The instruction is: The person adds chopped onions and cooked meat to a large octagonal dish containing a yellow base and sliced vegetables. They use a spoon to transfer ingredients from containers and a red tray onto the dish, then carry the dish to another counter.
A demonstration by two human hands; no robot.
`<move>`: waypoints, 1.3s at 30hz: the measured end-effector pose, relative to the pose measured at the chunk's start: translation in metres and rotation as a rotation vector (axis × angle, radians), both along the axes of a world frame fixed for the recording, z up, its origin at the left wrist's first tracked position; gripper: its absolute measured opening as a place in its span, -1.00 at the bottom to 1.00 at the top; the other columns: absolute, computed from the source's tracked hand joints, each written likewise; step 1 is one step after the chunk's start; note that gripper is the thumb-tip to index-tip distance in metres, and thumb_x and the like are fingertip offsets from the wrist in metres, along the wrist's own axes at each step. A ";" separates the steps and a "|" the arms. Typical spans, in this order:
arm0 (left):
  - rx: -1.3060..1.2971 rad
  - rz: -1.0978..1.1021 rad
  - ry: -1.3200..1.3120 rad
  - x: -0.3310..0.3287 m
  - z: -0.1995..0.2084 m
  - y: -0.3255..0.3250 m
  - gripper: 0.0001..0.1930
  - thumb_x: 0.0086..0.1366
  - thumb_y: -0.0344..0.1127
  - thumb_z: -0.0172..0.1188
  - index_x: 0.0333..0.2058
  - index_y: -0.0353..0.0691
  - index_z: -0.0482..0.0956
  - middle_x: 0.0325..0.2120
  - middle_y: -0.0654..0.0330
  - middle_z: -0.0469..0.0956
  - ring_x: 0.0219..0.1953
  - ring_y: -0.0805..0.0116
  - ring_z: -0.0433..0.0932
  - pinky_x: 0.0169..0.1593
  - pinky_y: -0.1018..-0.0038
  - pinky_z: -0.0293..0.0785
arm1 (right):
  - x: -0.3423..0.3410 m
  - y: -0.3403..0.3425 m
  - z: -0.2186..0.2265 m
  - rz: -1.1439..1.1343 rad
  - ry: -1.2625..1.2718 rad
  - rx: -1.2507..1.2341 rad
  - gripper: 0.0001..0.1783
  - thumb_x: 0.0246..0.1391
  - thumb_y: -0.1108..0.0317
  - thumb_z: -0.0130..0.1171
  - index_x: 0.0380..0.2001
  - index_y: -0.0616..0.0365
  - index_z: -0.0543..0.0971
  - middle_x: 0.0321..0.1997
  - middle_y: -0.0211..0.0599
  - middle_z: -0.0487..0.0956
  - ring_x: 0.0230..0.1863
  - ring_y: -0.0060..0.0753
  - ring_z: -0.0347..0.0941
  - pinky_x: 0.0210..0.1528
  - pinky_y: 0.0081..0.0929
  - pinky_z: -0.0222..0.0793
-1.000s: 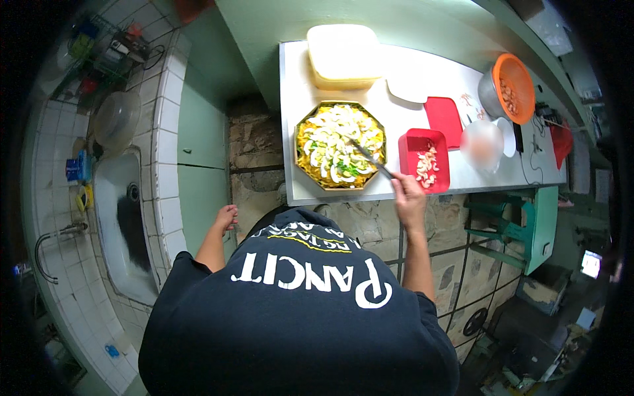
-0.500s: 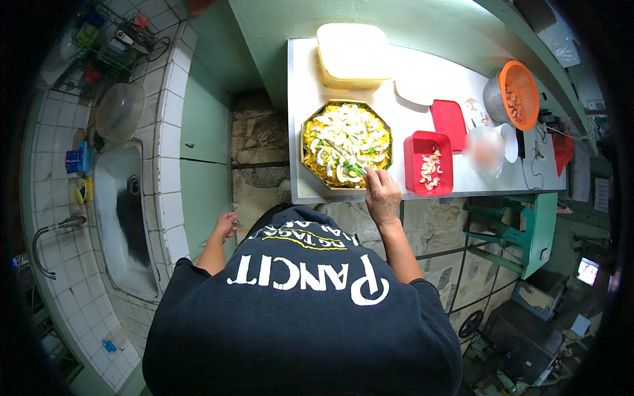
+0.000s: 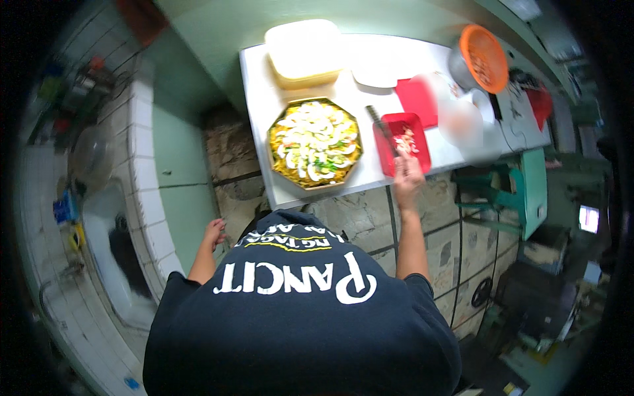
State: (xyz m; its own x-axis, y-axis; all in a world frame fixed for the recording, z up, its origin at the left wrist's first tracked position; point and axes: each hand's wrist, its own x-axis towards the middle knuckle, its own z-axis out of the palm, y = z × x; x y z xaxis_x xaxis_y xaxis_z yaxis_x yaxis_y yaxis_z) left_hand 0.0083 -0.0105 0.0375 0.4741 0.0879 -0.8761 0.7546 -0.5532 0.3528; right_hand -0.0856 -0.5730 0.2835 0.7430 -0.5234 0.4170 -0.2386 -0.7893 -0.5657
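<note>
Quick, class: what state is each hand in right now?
Left hand: loosely open, partly curled, nothing visible in it.
Right hand: closed, holding a long, slender, dark utensil.

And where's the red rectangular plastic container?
In the head view, the red container sits right of centre on the white table, right of the gold-rimmed octagonal tray, partly beneath the right hand.

Narrow gap between octagonal tray (image 3: 353, 167) and red container (image 3: 424, 153); yellow tub (image 3: 304, 56) stands behind tray.
</note>
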 end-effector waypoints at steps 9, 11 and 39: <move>0.575 -0.819 -0.058 0.025 -0.005 0.001 -0.44 0.18 0.07 0.14 0.17 0.23 0.38 0.22 0.03 0.27 0.37 -0.23 -0.17 0.14 -0.54 -0.35 | -0.047 -0.093 0.002 -0.416 0.707 -0.118 -0.72 0.15 0.19 0.05 -0.23 0.15 0.58 -0.15 -0.09 0.54 -0.15 0.13 0.51 -0.14 0.00 0.42; 0.475 -0.706 -0.098 0.034 -0.005 -0.001 -0.45 0.18 0.09 0.14 0.17 0.24 0.38 0.22 0.11 0.29 0.37 -0.23 -0.15 0.15 -0.53 -0.30 | -0.038 -0.095 -0.007 -0.404 0.719 -0.112 -0.71 0.16 0.18 0.03 -0.26 0.17 0.57 -0.15 -0.08 0.55 -0.16 0.17 0.52 -0.13 0.03 0.42; 0.066 -0.304 -0.277 -0.006 -0.015 0.008 -0.54 0.18 -0.18 0.22 0.04 -0.23 0.50 -0.01 -0.01 0.53 0.05 0.11 0.49 0.09 0.33 0.38 | -0.007 0.087 -0.025 0.300 0.462 0.134 -0.77 0.17 0.21 0.05 -0.17 0.03 0.56 -0.34 -0.23 0.52 -0.35 -0.02 0.53 -0.32 -0.13 0.42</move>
